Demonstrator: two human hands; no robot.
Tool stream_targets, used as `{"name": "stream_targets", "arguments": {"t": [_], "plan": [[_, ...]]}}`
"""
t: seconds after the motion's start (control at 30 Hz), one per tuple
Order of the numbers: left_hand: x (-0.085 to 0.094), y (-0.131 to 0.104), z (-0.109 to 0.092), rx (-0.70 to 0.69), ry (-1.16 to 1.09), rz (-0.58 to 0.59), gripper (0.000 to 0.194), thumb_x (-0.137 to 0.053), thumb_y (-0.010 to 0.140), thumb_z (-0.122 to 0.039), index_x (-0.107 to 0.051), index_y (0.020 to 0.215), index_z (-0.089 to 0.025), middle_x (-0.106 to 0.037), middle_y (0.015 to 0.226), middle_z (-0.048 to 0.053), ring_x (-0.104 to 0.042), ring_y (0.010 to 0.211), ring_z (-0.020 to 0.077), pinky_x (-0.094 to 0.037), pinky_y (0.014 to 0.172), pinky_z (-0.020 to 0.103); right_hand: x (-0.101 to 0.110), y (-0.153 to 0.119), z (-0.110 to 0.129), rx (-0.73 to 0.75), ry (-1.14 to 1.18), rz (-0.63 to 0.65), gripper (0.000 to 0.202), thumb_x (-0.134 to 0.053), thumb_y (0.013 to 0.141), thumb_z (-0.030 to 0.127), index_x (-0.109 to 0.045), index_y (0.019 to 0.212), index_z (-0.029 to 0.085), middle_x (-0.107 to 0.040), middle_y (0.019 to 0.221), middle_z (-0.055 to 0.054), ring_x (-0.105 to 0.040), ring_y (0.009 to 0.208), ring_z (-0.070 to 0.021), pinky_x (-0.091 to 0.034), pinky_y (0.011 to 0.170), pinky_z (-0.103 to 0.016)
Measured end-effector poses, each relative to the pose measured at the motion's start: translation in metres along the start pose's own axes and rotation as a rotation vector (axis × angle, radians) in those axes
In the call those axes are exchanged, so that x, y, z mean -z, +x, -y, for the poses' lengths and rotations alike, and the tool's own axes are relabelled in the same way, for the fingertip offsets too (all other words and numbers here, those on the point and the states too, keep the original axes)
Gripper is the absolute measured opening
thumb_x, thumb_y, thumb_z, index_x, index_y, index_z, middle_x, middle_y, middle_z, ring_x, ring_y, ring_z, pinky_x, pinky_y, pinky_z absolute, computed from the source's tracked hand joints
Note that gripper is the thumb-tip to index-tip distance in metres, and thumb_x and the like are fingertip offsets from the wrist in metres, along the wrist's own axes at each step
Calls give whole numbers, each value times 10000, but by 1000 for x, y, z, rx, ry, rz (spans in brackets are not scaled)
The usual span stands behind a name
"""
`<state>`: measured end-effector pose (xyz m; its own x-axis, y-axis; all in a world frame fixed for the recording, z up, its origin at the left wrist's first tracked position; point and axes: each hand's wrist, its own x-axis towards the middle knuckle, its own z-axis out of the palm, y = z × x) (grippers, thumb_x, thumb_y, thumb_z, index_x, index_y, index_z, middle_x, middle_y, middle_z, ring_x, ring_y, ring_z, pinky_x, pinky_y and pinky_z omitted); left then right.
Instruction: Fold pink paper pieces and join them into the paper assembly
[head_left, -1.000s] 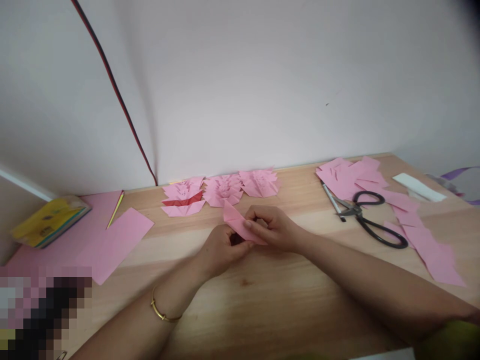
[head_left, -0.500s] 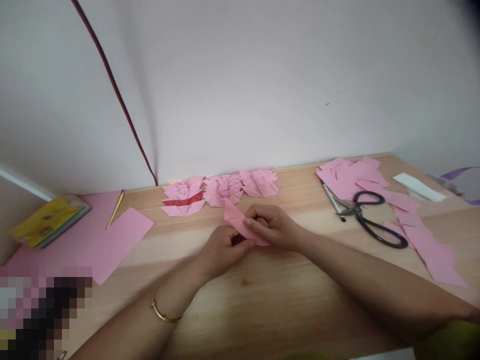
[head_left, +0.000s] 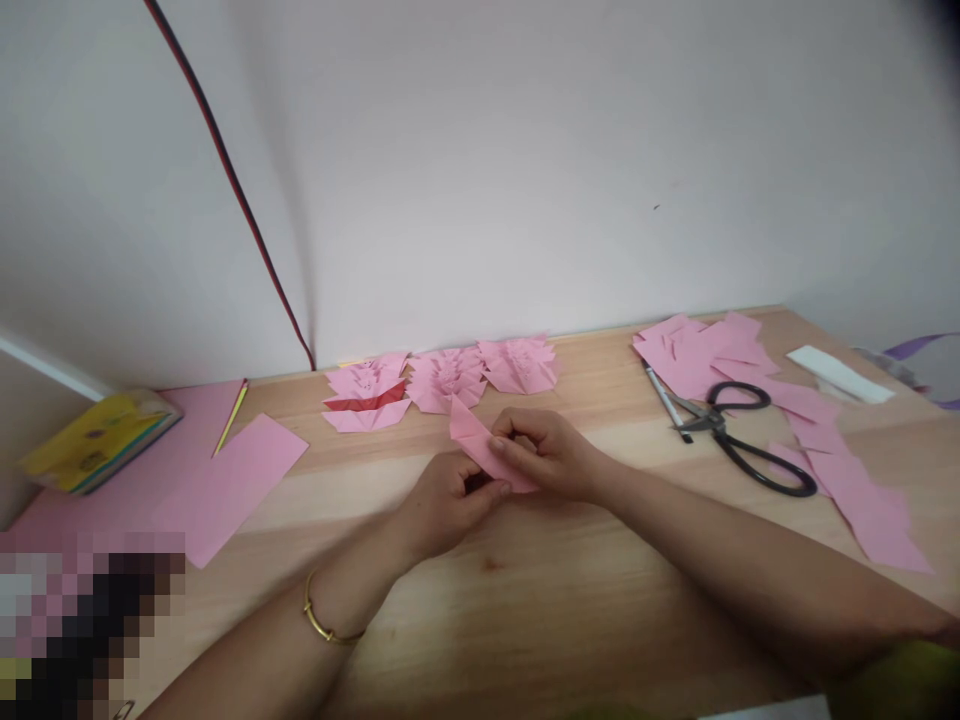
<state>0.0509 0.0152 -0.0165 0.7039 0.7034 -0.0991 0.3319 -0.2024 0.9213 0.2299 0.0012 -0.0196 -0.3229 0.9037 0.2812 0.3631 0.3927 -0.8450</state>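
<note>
Pink paper (head_left: 480, 449) pinched between left hand (head_left: 448, 503), right hand (head_left: 555, 458).

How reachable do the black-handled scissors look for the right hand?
Probably yes: the black-handled scissors have uncovered handles, and the pen by their blades hardly blocks them. The right hand pinches folded pink paper and would likely need to release it first.

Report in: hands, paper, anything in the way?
Left hand and right hand both gripping folded pink paper. Scissors off to the right, apart from both hands. No obstruction seen at the paper.
</note>
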Motion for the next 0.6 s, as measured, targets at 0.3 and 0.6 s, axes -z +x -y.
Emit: {"name": "stream_targets", "arguments": {"t": [0.3, 0.6], "plan": [[-2, 1, 7, 79, -203, -253, 300, -526, 825, -420, -571, 726, -140, -515, 589, -19, -456, 544, 89, -351, 525, 204, 2, 2, -2, -13, 13, -26, 201, -498, 868, 288, -559, 742, 144, -537, 672, -4, -467, 605, -91, -359, 549, -203], [2, -4, 2, -224, 153, -512, 147, -542, 834, -273, -565, 750, -155, -535, 690, 4, -485, 657, 111, -395, 634, 227, -1, 1, -5, 89, -71, -30, 144, -493, 870, 248, -562, 784, 157, -551, 683, -2, -472, 600, -88, -356, 543, -197]]}}
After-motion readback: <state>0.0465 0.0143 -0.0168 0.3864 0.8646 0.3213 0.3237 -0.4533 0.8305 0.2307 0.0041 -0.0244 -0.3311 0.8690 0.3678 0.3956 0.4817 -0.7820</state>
